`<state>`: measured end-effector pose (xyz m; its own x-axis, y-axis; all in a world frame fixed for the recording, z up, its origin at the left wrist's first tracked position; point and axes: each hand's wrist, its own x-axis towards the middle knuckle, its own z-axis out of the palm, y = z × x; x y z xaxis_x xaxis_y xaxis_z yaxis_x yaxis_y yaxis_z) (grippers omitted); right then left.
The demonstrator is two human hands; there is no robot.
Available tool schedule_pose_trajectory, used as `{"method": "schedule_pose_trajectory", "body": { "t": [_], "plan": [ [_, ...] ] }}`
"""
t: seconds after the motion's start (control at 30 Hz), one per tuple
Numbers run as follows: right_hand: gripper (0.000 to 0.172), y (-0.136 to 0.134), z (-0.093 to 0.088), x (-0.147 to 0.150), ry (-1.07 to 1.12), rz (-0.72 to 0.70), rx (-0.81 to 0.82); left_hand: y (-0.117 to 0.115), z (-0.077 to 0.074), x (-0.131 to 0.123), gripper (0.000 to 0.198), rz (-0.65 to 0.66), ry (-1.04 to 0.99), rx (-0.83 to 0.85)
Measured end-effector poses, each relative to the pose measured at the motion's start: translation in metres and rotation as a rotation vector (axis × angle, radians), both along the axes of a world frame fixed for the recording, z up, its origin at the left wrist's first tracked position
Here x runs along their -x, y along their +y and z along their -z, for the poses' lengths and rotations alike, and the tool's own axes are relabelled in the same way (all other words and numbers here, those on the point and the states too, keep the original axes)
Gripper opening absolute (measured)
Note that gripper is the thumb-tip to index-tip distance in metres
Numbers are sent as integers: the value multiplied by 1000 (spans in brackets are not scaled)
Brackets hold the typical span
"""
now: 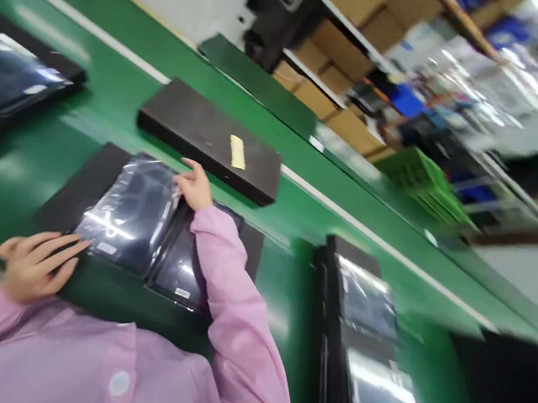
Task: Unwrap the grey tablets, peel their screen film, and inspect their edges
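A dark flat panel in a clear plastic bag (pixel 133 215) lies on a black foam tray (pixel 82 184) in front of me, with a small white label at its lower edge. My left hand (pixel 40 265) has its fingers stretched out, the tips touching the bag's lower left corner. At the upper right edge of the same bag, my right hand (pixel 195 185) pinches the plastic between thumb and fingers. Beside it, a second dark panel (pixel 184 259) lies on the tray's right part, partly covered by my right forearm.
Beyond the tray sits a long black foam block (pixel 199 127) with a yellow paper strip (pixel 237 152). More bagged panels lie on trays at left (pixel 10 72) and right (pixel 368 297), all on a green work surface (pixel 281 324). A green crate (pixel 423 184) and shelved cartons stand behind.
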<state>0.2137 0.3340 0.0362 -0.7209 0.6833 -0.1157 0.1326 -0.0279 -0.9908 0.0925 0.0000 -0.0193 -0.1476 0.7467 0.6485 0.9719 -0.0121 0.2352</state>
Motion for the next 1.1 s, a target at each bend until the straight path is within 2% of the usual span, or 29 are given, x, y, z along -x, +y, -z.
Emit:
{"method": "schedule_pose_trajectory", "body": {
  "t": [0.07,0.1,0.17,0.3,0.43,0.6,0.73,0.93,1.03,1.1],
  "plan": [
    [57,6,10,0,9,5,-14,-8,8,-5,41,-30,88,17],
    [59,7,13,-1,8,-2,-19,-8,10,-7,40,-18,107,-9],
    [50,9,15,-6,1,-27,-25,-6,10,-9,43,3,109,-4],
    [17,10,12,-16,-2,-103,-35,-3,11,-13,50,16,60,53],
    [22,14,3,-21,56,-163,4,-5,15,-15,45,-8,41,37],
    [20,18,-10,-28,54,-231,133,-1,5,-16,35,-29,55,11],
    [24,20,-12,-31,24,-253,194,3,-6,-14,27,-22,82,-4],
    [26,18,-9,-29,6,-204,169,4,-8,-13,29,-35,71,14],
    [20,15,-6,-23,-19,-115,119,3,-7,-13,29,-14,52,0],
    [17,15,-6,-18,-53,-35,77,2,-7,-12,36,-13,52,-2]
  ]
}}
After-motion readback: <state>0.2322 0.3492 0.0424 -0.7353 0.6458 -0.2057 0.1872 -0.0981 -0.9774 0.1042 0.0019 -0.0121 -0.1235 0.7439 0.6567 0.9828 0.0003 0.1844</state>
